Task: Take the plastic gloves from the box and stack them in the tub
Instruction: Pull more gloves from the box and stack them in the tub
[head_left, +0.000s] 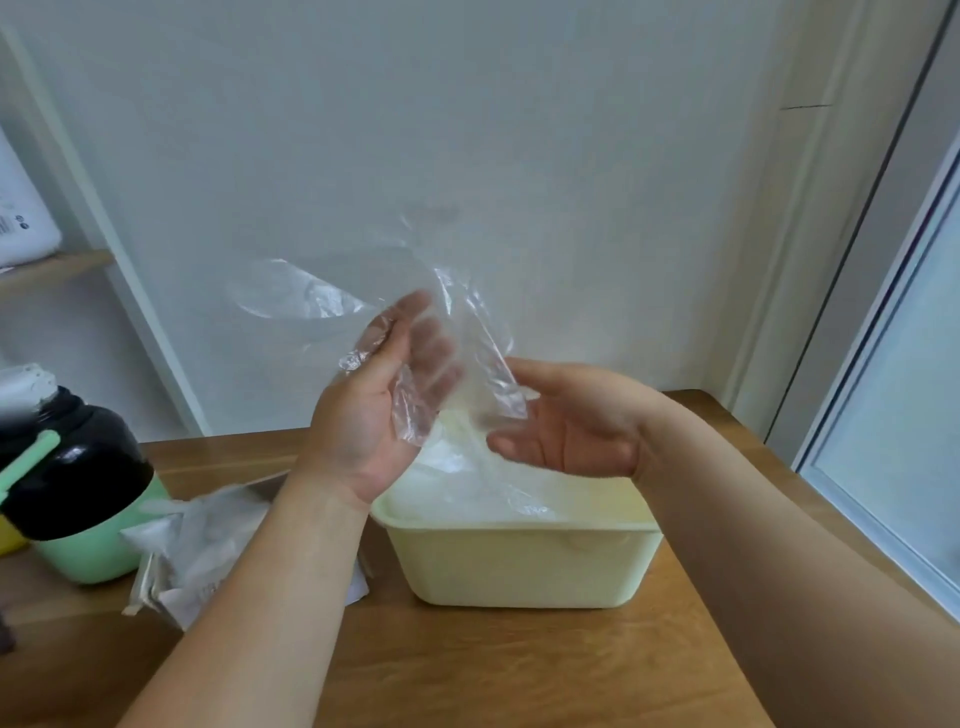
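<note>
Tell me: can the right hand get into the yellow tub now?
Probably yes. The right hand is open just above the tub, which has no lid; only the thin glove in the left hand hangs near.

Prob. a home room: small wooden desk (467, 665) against plain white wall (519, 130), wooden shelf (57, 265) at L, glazed window frame (893, 364) at R, green drink bottle (78, 493) on desk.
</note>
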